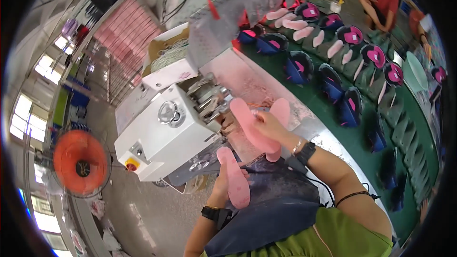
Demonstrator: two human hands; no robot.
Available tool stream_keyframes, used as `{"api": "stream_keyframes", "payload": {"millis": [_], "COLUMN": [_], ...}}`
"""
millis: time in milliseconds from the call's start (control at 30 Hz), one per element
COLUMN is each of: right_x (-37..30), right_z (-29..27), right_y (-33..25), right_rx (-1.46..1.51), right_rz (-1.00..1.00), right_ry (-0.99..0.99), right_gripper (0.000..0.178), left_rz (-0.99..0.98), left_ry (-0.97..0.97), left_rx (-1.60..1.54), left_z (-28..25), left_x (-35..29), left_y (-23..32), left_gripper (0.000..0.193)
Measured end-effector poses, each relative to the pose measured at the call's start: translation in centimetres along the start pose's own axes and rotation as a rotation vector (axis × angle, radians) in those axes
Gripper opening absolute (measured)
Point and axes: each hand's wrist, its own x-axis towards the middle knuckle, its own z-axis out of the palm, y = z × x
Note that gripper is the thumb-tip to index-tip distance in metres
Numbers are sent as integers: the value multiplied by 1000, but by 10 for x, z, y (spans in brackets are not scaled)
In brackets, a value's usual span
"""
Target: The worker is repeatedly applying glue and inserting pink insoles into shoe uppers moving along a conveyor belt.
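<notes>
My left hand (220, 186) is closed round a pink insole (234, 181), held upright with its toe toward the machine; most of the fingers are behind it. My right hand (270, 127) pinches another pink insole (241, 113) near its middle. Beneath and to the right of that one, a further pink insole (281, 110) shows at the machine's side. Just left of my right hand is the metal roller head (209, 97) of a white machine (164, 135). Whether the right-hand insole touches the rollers, I cannot tell.
Pink dust coats the metal bench (257, 74). On the right, a green conveyor belt (309, 93) carries blue-and-black shoe uppers, pink insoles and dark green pieces. A box of cord (169, 52) stands behind the machine. An orange fan (82, 164) is at left; a person in red (383, 0) sits far right.
</notes>
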Motion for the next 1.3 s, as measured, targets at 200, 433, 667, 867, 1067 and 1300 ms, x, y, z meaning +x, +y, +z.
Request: {"api": "stream_keyframes", "payload": {"millis": [200,433,667,867,1067,1300], "right_x": [80,34,44,113,145,47], "right_z": [20,-25,-18,45,56,-158], "right_y": [-5,-53,-39,0,-3,26], "right_rx": [-289,-304,-424,-199,97,-53], "right_rz": [80,58,-181,-157,277,53], "right_ry": [85,41,275,152,498,962], "right_gripper": [50,37,32,27,26,29], "left_rz": [-47,-79,-77,58,-45,-3], "left_ry": [-58,-147,-159,-48,24,8], "left_rx": [-55,-89,-68,69,117,226], "left_z": [-8,-13,-25,-65,-48,4], "left_x": [-9,-4,6,10,13,25], "left_y": [-4,0,-23,-24,-6,4], "left_gripper": [78,76,82,93,89,89]}}
